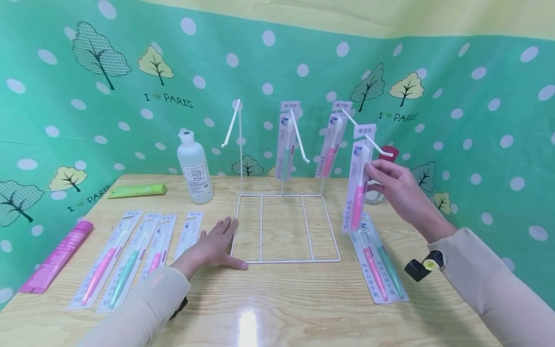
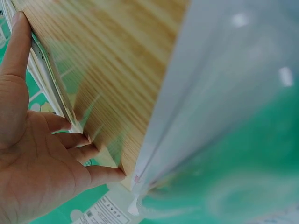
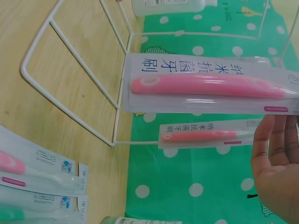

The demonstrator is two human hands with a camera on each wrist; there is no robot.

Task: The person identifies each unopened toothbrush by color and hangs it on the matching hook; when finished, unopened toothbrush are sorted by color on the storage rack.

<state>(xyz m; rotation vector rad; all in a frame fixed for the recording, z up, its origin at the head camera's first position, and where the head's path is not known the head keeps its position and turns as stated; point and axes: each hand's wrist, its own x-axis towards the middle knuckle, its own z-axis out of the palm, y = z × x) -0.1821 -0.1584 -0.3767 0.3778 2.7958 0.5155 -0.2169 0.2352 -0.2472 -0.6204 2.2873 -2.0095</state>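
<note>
My right hand (image 1: 396, 185) pinches the edge of a pink toothbrush in a blister pack (image 1: 357, 193). The pack hangs upright, its top at the right prong of a white wire rack (image 1: 286, 261), and that prong's tip sticks out in front of the card. Farther back on the same prong is another pink packed toothbrush (image 1: 330, 149). A green packed toothbrush (image 1: 286, 144) hangs at the middle prong; the left prong is bare. My left hand (image 1: 215, 246) rests with fingers spread at the left side of the rack's base, thumb by its front corner.
Two packed toothbrushes (image 1: 376, 265) lie right of the rack, several more (image 1: 125, 260) at left. A white bottle (image 1: 195, 168) stands behind the left hand, near a green tube (image 1: 136, 191) and a pink tube (image 1: 58, 255). A red-capped bottle (image 1: 389, 153) is partly hidden behind my right hand.
</note>
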